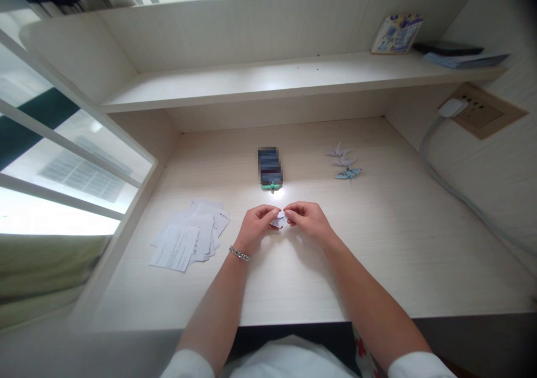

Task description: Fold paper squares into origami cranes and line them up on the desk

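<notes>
My left hand (257,225) and my right hand (307,220) meet at the middle of the desk, fingers pinched on a small folded piece of pale paper (279,220). The paper sits between both sets of fingertips, just above the desk top. A silver bracelet (239,253) circles my left wrist. Behind the hands a phone (269,168) stands propped on a green holder.
A loose pile of white paper sheets (189,235) lies left of my hands. Three small folded paper cranes (344,162) sit at the back right. A shelf (293,79) above carries a booklet (396,33) and flat items. A plug and cable (450,109) run down the right wall.
</notes>
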Tool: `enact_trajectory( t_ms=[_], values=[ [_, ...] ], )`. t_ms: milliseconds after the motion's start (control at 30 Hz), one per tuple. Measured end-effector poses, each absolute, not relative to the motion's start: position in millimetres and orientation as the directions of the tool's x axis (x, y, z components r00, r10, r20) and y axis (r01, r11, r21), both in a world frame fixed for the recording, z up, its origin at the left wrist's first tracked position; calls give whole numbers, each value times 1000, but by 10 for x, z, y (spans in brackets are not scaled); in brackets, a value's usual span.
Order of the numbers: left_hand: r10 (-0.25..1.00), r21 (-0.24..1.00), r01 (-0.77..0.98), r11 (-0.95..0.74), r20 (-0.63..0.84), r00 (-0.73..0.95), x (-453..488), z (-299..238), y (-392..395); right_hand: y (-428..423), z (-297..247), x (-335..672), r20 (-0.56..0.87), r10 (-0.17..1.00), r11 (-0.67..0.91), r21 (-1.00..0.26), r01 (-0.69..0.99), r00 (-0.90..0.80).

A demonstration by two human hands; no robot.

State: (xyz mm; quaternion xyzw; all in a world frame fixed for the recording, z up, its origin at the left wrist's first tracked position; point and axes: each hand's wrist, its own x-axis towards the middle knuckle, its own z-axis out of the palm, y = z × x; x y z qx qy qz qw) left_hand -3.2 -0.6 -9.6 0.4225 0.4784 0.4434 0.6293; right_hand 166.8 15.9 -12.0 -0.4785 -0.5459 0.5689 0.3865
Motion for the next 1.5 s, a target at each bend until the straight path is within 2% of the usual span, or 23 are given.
enact_trajectory(
  t_ms=[300, 500, 700, 867, 1000, 1233, 1500],
  values=[
    [971, 977, -79, 197, -183, 152, -35, -142, -8, 139, -80, 1628, -142, 960, -110, -984, 141, -243],
    [966, 965, -145, 221, -196, 169, -36, -143, 0, 138, -85, 1630, -135, 958, -108, -987, 119, -251],
    [971, 978, -105, 182, -162, 176, -47, -151, -2, 141, -120, 1629, -134, 959, -107, -987, 120, -251],
    [970, 966, -170, 194, -163, 182, -56, -132, -2, 131, -104, 1623, -120, 964, -91, -988, 127, -238],
    [978, 987, -83, 139, -123, 169, -29, -116, -6, 126, -92, 1613, -119, 970, -93, -987, 128, -211],
    [997, 998, -46, 36, -32, 70, -34, -130, 6, 154, -121, 1636, -185, 962, -198, -979, -43, -200],
    [981, 985, 70, 158, -164, 103, -5, -103, -4, 158, -143, 1648, -135, 968, -152, -986, -66, -212]
  ],
)
